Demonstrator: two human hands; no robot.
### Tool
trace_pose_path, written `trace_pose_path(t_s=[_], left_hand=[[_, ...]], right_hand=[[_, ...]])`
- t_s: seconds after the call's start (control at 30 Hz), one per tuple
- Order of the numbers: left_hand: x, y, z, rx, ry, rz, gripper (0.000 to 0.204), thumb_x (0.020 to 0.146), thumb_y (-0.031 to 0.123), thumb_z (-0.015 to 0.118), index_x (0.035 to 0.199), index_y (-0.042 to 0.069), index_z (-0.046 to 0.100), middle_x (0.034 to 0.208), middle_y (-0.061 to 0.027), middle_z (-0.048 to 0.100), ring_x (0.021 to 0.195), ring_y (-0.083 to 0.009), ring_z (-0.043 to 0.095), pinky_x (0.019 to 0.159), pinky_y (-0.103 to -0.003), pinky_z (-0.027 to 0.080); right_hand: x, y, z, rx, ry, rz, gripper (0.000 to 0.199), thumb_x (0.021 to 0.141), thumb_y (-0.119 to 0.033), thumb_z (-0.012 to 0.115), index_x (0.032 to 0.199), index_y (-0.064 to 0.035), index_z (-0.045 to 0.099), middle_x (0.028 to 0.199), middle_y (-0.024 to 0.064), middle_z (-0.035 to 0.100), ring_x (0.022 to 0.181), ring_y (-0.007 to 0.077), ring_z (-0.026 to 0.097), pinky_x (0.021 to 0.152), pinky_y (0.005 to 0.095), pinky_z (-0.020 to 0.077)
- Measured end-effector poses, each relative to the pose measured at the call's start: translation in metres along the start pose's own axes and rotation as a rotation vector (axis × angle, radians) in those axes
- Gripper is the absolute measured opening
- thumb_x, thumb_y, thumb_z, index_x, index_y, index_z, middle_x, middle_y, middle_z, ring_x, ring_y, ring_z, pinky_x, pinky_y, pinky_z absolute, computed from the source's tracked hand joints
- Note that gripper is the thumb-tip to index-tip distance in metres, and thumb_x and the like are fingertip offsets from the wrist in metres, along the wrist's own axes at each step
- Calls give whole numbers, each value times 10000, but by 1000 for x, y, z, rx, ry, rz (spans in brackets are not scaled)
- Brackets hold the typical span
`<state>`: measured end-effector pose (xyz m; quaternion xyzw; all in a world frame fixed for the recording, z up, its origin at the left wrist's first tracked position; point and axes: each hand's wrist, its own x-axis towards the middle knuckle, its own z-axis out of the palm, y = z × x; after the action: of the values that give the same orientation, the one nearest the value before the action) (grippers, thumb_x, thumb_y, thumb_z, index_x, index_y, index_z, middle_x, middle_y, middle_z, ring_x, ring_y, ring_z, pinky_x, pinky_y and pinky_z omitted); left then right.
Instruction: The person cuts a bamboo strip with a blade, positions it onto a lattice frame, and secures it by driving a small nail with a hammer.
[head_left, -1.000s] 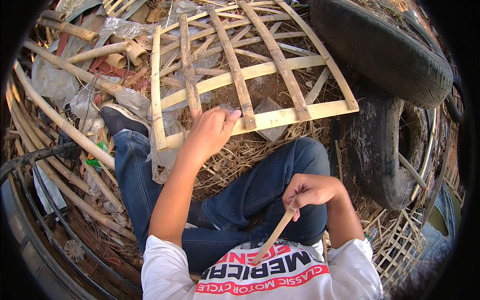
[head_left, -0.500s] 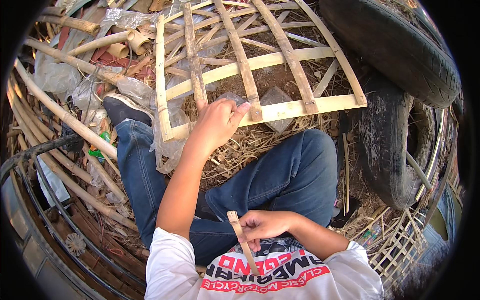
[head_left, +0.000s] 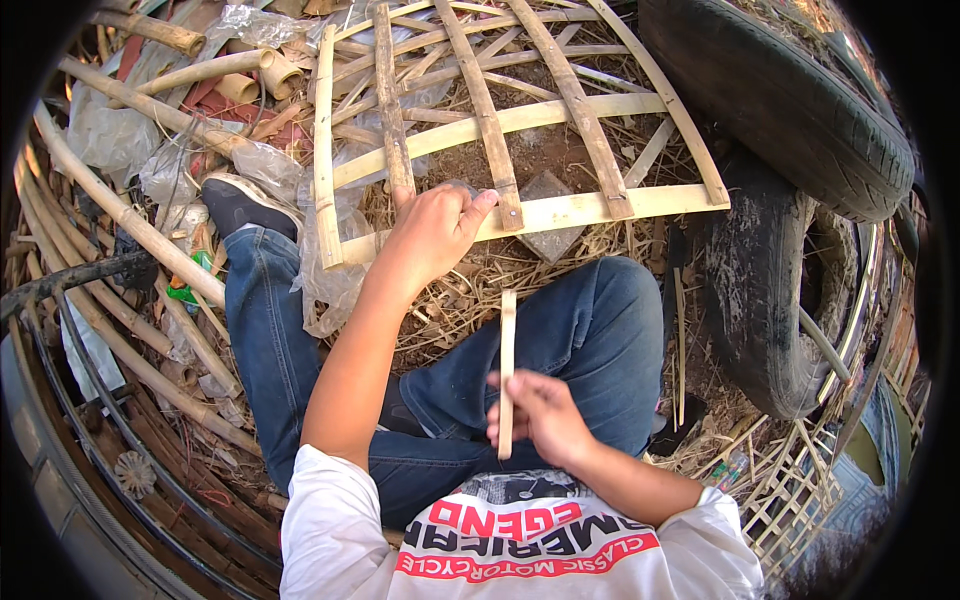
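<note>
Bamboo frame (head_left: 530,117), made of crossed strips, is just past the person's bent legs (head_left: 610,330). Its near strip (head_left: 600,207) is under the left hand (head_left: 435,230), beside the end of a long slat (head_left: 391,110). Those fingers curl over the strip and hold it; their tips are hidden. Above the legs, the right hand (head_left: 545,415) has its fingers bent around a short stick (head_left: 507,340), which pokes out past them at both ends.
</note>
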<state>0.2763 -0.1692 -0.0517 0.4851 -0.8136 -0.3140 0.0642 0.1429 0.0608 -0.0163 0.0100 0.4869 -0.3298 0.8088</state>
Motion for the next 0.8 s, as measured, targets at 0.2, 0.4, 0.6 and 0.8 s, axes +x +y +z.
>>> trace_pose_path(t_s=[0.2, 0.4, 0.6, 0.8], left_hand=[[10, 1, 14, -30, -22, -45, 615, 1022, 511, 395, 817, -5, 658, 755, -209, 646, 869, -401, 623, 982, -476, 291], [4, -2, 25, 3, 61, -12, 625, 1021, 512, 400, 833, -17, 675, 790, -211, 671, 910, -419, 625, 1055, -520, 257], [-5, -9, 30, 132, -12, 83, 739, 710, 640, 743, 1018, -23, 630, 1051, -189, 648, 1043, -334, 608, 1024, -518, 315], [-18, 8, 29, 338, 70, 69, 850, 551, 628, 843, 1032, -27, 595, 1006, -139, 608, 1020, -301, 572, 965, -448, 320]], right_hand=[[110, -67, -7, 64, 304, -527, 288, 977, -62, 426, 1236, 57, 464, 888, 162, 631, 746, 254, 685, 645, 376, 613], [150, -93, -15, 14, 367, -692, 218, 1003, -88, 497, 1138, 68, 564, 907, 149, 685, 736, 228, 697, 654, 342, 603], [164, -86, -38, 78, 305, -672, 185, 982, -56, 543, 1104, 73, 594, 994, 153, 683, 791, 236, 708, 704, 343, 608], [170, -84, -56, 236, 278, -704, 149, 963, -47, 574, 1069, 55, 599, 1026, 138, 671, 867, 244, 700, 749, 382, 618]])
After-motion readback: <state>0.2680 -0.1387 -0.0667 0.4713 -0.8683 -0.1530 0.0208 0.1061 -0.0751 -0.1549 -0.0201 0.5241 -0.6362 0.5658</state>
